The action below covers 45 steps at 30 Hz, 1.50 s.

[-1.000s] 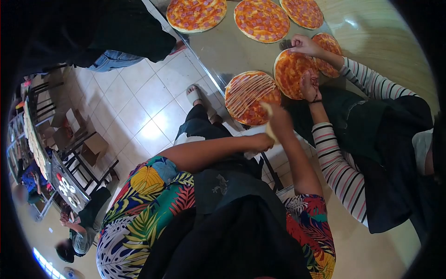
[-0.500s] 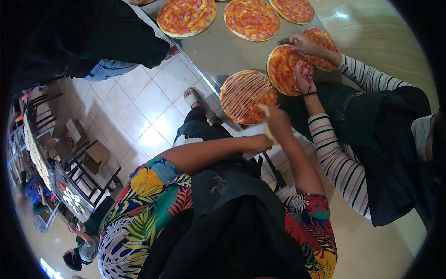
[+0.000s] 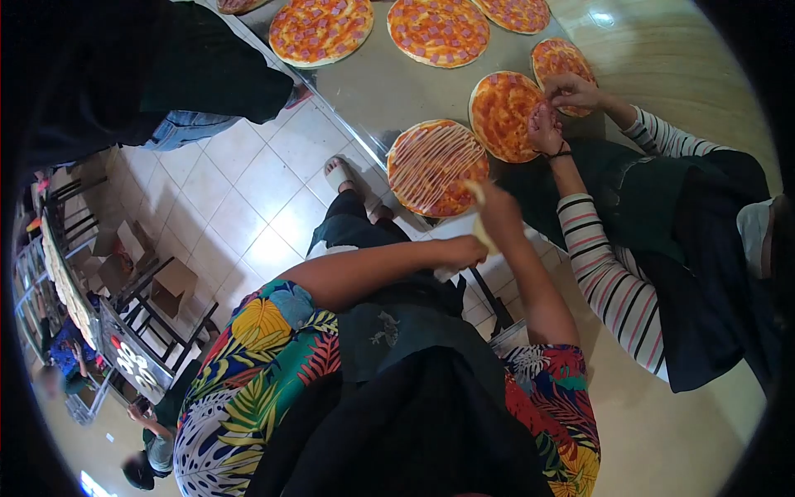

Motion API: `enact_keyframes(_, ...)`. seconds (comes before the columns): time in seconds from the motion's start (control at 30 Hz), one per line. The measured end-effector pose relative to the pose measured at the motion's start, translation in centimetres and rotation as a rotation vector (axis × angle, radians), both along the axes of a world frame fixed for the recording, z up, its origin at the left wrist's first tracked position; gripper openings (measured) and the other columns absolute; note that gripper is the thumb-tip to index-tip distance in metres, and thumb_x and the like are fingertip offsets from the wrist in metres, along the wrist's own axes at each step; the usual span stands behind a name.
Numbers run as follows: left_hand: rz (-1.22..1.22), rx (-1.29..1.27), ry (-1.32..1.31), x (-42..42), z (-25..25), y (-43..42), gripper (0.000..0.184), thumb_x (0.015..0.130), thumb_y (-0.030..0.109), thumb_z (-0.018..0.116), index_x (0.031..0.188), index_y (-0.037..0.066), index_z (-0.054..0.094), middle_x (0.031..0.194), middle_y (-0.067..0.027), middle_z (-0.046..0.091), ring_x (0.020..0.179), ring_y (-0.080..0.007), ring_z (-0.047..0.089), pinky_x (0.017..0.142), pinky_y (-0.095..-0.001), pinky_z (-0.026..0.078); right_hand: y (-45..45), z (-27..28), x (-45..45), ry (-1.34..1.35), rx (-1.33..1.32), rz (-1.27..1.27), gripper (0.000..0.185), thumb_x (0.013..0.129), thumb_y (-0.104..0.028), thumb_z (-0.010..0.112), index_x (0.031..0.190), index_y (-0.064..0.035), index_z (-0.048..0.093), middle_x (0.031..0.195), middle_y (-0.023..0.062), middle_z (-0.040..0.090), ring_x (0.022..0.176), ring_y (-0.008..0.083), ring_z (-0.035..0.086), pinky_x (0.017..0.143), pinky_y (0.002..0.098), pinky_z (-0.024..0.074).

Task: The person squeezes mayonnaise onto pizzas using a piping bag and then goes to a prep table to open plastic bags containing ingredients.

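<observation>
A pizza (image 3: 435, 166) with red sauce and thin white zigzag lines lies at the near edge of the metal table. Over its lower right edge, my right hand (image 3: 500, 214) is wrapped around a pale yellow piping bag (image 3: 483, 238), whose narrow end points at the pizza. My left hand (image 3: 464, 253) is closed at the bag's lower end, with some whitish material showing under the fingers. The white lines cover most of the pizza; its lower right part shows red sauce and pink pieces.
At right, a co-worker in striped sleeves (image 3: 609, 273) holds both hands near a sauced pizza (image 3: 503, 120) and another pizza (image 3: 563, 62). Several ham-topped pizzas (image 3: 437, 31) line the far side of the metal table (image 3: 356, 103). Another person (image 3: 207, 74) stands at upper left.
My hands stay by the pizza's lower right edge with the piping bag, shifting only slightly. The co-worker's two hands have come together. The whole view has shifted a little.
</observation>
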<state>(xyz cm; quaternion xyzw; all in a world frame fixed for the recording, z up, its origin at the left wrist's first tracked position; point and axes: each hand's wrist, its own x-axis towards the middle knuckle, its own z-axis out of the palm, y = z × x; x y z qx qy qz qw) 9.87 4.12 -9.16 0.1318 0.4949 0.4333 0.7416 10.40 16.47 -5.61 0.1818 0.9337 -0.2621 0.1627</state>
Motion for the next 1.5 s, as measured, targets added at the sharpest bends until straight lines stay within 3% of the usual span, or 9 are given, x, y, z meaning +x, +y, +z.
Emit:
enact_keyframes(0.07, -0.293, 0.337, 0.052, 0.8, -0.5, -1.7, 0.023, 0.083, 0.027, 0.041, 0.075, 0.007, 0.051, 0.059, 0.0001, 0.044, 0.047, -0.0099, 0.040, 0.040, -0.0273, 0.034, -2.3, -0.1, 1.9, -0.048, -0.050, 0.080, 0.015, 0.078, -0.008, 0.049, 0.093, -0.0057, 0.050, 0.077, 0.0190, 0.058, 0.073, 0.0365, 0.058, 0.060, 0.0447, 0.0446)
enact_keyframes(0.37, 0.053, -0.006, -0.083, -0.2, -0.9, 1.7, 0.024, 0.082, 0.027, 0.040, 0.077, 0.007, 0.051, 0.059, 0.0016, 0.042, 0.047, -0.0095, 0.038, 0.040, -0.0253, 0.031, 2.7, -0.6, 0.0, 0.098, 0.024, -0.088, 0.013, 0.079, -0.006, 0.047, 0.091, -0.0076, 0.052, 0.074, 0.0180, 0.058, 0.071, 0.0358, 0.058, 0.058, 0.0432, 0.0446)
enact_keyframes(0.5, -0.214, 0.194, 0.051, 1.1, -1.1, -0.1, 0.025, 0.081, 0.024, 0.041, 0.072, 0.003, 0.052, 0.057, -0.0037, 0.046, 0.045, -0.0143, 0.042, 0.043, -0.0301, 0.036, -0.3, -0.7, 1.8, -0.009, -0.040, -0.024, 0.010, 0.079, -0.007, 0.048, 0.088, -0.0067, 0.050, 0.075, 0.0182, 0.059, 0.071, 0.0362, 0.058, 0.060, 0.0438, 0.0451)
enact_keyframes(0.6, -0.230, 0.032, -0.228, 2.3, 0.0, -2.1, 0.022, 0.080, 0.021, 0.042, 0.073, 0.004, 0.053, 0.055, -0.0025, 0.046, 0.045, -0.0137, 0.041, 0.042, -0.0298, 0.035, -2.9, 0.4, 3.0, -0.116, -0.124, 0.119, 0.012, 0.077, -0.007, 0.050, 0.088, -0.0064, 0.050, 0.076, 0.0184, 0.059, 0.072, 0.0368, 0.058, 0.060, 0.0441, 0.0452)
enact_keyframes(0.83, -0.051, 0.013, -0.095, 0.1, -0.1, 1.5, 0.020, 0.082, 0.026, 0.043, 0.076, 0.007, 0.050, 0.060, 0.0002, 0.044, 0.045, -0.0093, 0.038, 0.040, -0.0240, 0.033, 2.5, -0.3, 1.1, 0.172, 0.023, -0.079, 0.016, 0.075, -0.006, 0.051, 0.091, -0.0065, 0.051, 0.074, 0.0191, 0.058, 0.071, 0.0370, 0.058, 0.060, 0.0441, 0.0455)
enact_keyframes(1.07, -0.337, 0.060, -0.166, 2.4, -0.4, -1.3, 0.019, 0.082, 0.022, 0.043, 0.076, 0.006, 0.052, 0.058, 0.0014, 0.045, 0.048, -0.0099, 0.044, 0.040, -0.0264, 0.035, -1.8, -1.2, 4.5, -0.074, -0.072, 0.079, 0.024, 0.078, -0.007, 0.049, 0.101, -0.0109, 0.054, 0.079, 0.0172, 0.059, 0.071, 0.0364, 0.058, 0.060, 0.0427, 0.0453)
enact_keyframes(1.2, -0.236, 0.230, -0.154, 2.8, -1.7, -0.6, 0.027, 0.079, 0.028, 0.044, 0.076, 0.003, 0.054, 0.063, -0.0045, 0.050, 0.054, -0.0153, 0.047, 0.047, -0.0313, 0.039, -0.3, -0.3, 2.9, -0.132, -0.003, 0.019, 0.023, 0.078, -0.006, 0.050, 0.100, -0.0113, 0.055, 0.077, 0.0176, 0.059, 0.071, 0.0353, 0.058, 0.060, 0.0424, 0.0456)
enact_keyframes(1.27, -0.146, -0.023, -0.042, 1.7, -0.8, 1.4, 0.021, 0.081, 0.026, 0.043, 0.075, 0.007, 0.050, 0.060, 0.0020, 0.044, 0.046, -0.0082, 0.038, 0.040, -0.0250, 0.033, 2.2, -1.6, 2.7, 0.028, 0.005, -0.011, 0.021, 0.079, -0.007, 0.049, 0.099, -0.0107, 0.055, 0.076, 0.0185, 0.059, 0.070, 0.0353, 0.059, 0.059, 0.0421, 0.0458)
enact_keyframes(1.5, -0.277, -0.022, -0.133, 2.5, -0.6, 0.0, 0.023, 0.080, 0.027, 0.043, 0.077, 0.006, 0.052, 0.059, 0.0002, 0.045, 0.046, -0.0108, 0.040, 0.042, -0.0271, 0.034, -0.6, -0.4, 4.0, 0.019, -0.107, -0.056, 0.016, 0.077, -0.007, 0.053, 0.093, -0.0066, 0.053, 0.077, 0.0194, 0.059, 0.071, 0.0363, 0.058, 0.059, 0.0434, 0.0450)
